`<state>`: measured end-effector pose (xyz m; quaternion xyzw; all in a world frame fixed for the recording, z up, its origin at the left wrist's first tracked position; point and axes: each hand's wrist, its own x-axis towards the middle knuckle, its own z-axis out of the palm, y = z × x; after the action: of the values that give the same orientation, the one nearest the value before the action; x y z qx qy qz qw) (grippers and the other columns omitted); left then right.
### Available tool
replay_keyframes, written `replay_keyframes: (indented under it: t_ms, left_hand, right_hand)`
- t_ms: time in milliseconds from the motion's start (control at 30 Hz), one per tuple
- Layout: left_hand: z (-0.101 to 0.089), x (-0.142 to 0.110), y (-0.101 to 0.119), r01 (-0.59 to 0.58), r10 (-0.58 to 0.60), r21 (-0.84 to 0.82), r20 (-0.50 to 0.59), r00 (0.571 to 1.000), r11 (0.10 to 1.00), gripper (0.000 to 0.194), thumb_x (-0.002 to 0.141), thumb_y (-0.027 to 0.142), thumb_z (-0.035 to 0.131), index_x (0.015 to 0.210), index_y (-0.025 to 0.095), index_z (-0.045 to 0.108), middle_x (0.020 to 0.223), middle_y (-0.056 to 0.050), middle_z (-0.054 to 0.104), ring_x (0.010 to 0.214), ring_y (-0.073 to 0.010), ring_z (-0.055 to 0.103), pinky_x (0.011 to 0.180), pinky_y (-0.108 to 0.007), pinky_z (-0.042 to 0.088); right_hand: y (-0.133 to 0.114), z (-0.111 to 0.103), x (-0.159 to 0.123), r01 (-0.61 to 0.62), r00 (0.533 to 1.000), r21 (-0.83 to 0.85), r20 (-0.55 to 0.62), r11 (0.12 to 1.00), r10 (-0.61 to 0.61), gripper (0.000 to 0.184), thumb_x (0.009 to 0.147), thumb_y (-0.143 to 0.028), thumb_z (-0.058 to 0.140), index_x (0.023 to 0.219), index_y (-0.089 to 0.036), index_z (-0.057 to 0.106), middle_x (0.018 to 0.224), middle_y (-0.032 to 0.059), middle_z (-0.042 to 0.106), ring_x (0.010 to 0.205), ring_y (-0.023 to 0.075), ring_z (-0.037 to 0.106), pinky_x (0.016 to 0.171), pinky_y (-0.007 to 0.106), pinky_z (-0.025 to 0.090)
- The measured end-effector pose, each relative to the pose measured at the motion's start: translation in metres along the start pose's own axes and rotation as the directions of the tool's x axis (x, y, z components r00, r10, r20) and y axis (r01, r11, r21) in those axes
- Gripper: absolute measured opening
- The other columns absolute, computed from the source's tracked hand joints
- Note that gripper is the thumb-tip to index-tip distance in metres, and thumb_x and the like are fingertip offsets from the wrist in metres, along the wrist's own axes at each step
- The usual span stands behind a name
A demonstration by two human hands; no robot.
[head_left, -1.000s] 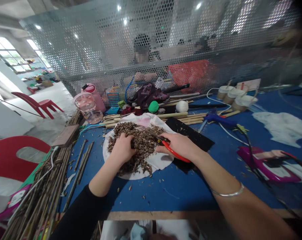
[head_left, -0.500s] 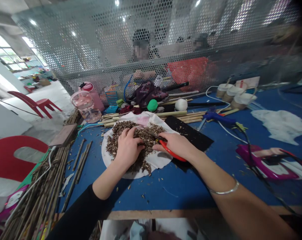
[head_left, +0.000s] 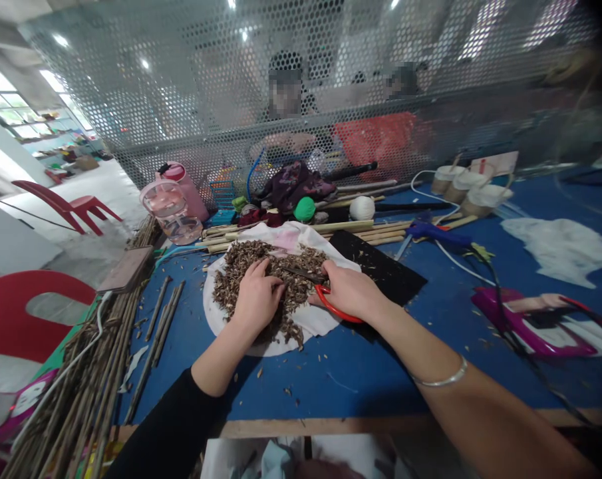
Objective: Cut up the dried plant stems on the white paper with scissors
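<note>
A heap of brown chopped plant bits [head_left: 251,256] lies on a white cloth [head_left: 310,318] on the blue table [head_left: 360,379]. My left hand [head_left: 257,297] rests palm-down on the heap with its fingers curled into the bits. My right hand [head_left: 348,289] grips red-handled scissors [head_left: 330,306], whose dark blades point left into the heap close to my left fingertips. A black sheet [head_left: 380,266] lies under and behind my right hand.
Bamboo sticks [head_left: 81,392] pile along the left edge; more lie behind the cloth [head_left: 375,233]. A pink bottle [head_left: 178,199], green ball [head_left: 304,209], white ball [head_left: 362,208], blue glue gun [head_left: 433,233], paper cups [head_left: 467,189] and a perforated screen [head_left: 330,86] with people behind stand at the back.
My left hand has shifted right and upward on the heap, its fingers now nearer the scissor blades. My right hand with the scissors has moved slightly left.
</note>
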<state>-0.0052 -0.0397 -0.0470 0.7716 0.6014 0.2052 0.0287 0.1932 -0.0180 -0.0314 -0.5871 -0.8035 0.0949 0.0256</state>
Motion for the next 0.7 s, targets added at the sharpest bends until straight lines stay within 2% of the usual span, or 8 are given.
replay_keyframes:
  t_ms: [133, 300, 367, 400, 467, 533, 600, 700]
  left_hand:
    - [-0.003, -0.001, -0.005, 0.027, -0.038, -0.140, -0.075, 0.996, 0.990, 0.020, 0.080, 0.026, 0.052, 0.080, 0.019, 0.071, 0.122, -0.011, 0.055, 0.119, -0.0258, 0.043, 0.101, -0.042, 0.034]
    - [-0.018, -0.001, -0.012, 0.148, -0.281, -0.486, -0.212, 0.936, 0.861, 0.020, 0.078, 0.032, 0.055, 0.079, 0.018, 0.069, 0.100, -0.008, 0.064, 0.098, -0.0207, 0.056, 0.091, -0.037, 0.042]
    - [-0.022, 0.001, -0.014, 0.228, -0.427, -0.702, -0.119, 0.896, 0.674, 0.021, 0.077, 0.033, 0.056, 0.083, 0.016, 0.067, 0.086, -0.006, 0.065, 0.082, -0.0166, 0.059, 0.080, -0.032, 0.047]
    - [-0.023, 0.002, -0.015, 0.272, -0.483, -0.805, -0.021, 0.875, 0.527, 0.021, 0.077, 0.032, 0.057, 0.085, 0.015, 0.065, 0.079, -0.004, 0.065, 0.074, -0.0142, 0.059, 0.073, -0.029, 0.049]
    - [-0.022, 0.004, -0.015, 0.333, -0.511, -0.926, 0.202, 0.836, 0.178, 0.015, 0.077, 0.025, 0.058, 0.085, 0.013, 0.063, 0.071, -0.003, 0.063, 0.065, -0.0097, 0.058, 0.064, -0.022, 0.049]
    - [-0.020, 0.005, -0.015, 0.339, -0.458, -0.935, 0.347, 0.818, -0.103, 0.007, 0.076, 0.015, 0.059, 0.082, 0.012, 0.061, 0.070, -0.002, 0.061, 0.063, -0.0068, 0.058, 0.062, -0.018, 0.049]
    - [-0.018, 0.005, -0.014, 0.333, -0.400, -0.911, 0.407, 0.821, -0.244, 0.008, 0.075, 0.008, 0.058, 0.081, 0.012, 0.061, 0.072, -0.003, 0.061, 0.064, -0.0059, 0.059, 0.062, -0.016, 0.049]
    - [-0.016, 0.004, -0.013, 0.333, -0.356, -0.893, 0.430, 0.830, -0.303, 0.013, 0.075, 0.004, 0.056, 0.084, 0.010, 0.062, 0.076, -0.005, 0.062, 0.066, -0.0070, 0.060, 0.064, -0.017, 0.051]
  right_hand:
    - [-0.007, -0.002, 0.001, 0.033, 0.999, -0.135, -0.012, 0.990, -0.035, 0.054, 0.070, -0.063, 0.053, 0.101, -0.018, 0.053, 0.094, 0.0146, 0.065, 0.088, 0.0307, 0.062, 0.068, 0.037, 0.042]
    - [-0.011, -0.018, 0.004, 0.057, 0.993, -0.227, 0.114, 0.972, -0.032, 0.055, 0.060, -0.056, 0.064, 0.099, -0.019, 0.057, 0.094, 0.0133, 0.066, 0.086, 0.0320, 0.062, 0.061, 0.035, 0.043]
    - [-0.012, -0.029, 0.005, 0.110, 0.983, -0.218, 0.169, 0.970, -0.073, 0.051, 0.056, -0.048, 0.070, 0.098, -0.021, 0.059, 0.093, 0.0106, 0.067, 0.084, 0.0300, 0.062, 0.058, 0.032, 0.042]
    - [-0.014, -0.035, 0.005, 0.106, 0.984, -0.215, 0.161, 0.971, -0.072, 0.050, 0.055, -0.046, 0.071, 0.097, -0.021, 0.060, 0.091, 0.0100, 0.067, 0.082, 0.0291, 0.062, 0.057, 0.031, 0.041]
    - [-0.021, -0.041, 0.006, 0.137, 0.990, -0.143, 0.056, 0.980, -0.131, 0.038, 0.064, -0.046, 0.065, 0.094, -0.022, 0.061, 0.086, 0.0079, 0.067, 0.078, 0.0253, 0.062, 0.056, 0.029, 0.039]
    - [-0.033, -0.041, 0.007, 0.203, 0.973, -0.003, -0.115, 0.979, -0.202, 0.027, 0.075, -0.043, 0.056, 0.091, -0.023, 0.062, 0.079, 0.0042, 0.066, 0.073, 0.0205, 0.060, 0.057, 0.027, 0.038]
    - [-0.047, -0.034, 0.009, 0.281, 0.941, 0.170, -0.244, 0.944, -0.236, 0.025, 0.080, -0.037, 0.051, 0.098, -0.022, 0.060, 0.076, 0.0020, 0.065, 0.069, 0.0163, 0.059, 0.060, 0.025, 0.039]
    - [-0.062, -0.019, 0.014, 0.297, 0.925, 0.366, -0.340, 0.882, -0.170, 0.027, 0.081, -0.032, 0.049, 0.102, -0.019, 0.060, 0.077, 0.0016, 0.065, 0.066, 0.0138, 0.057, 0.063, 0.025, 0.040]
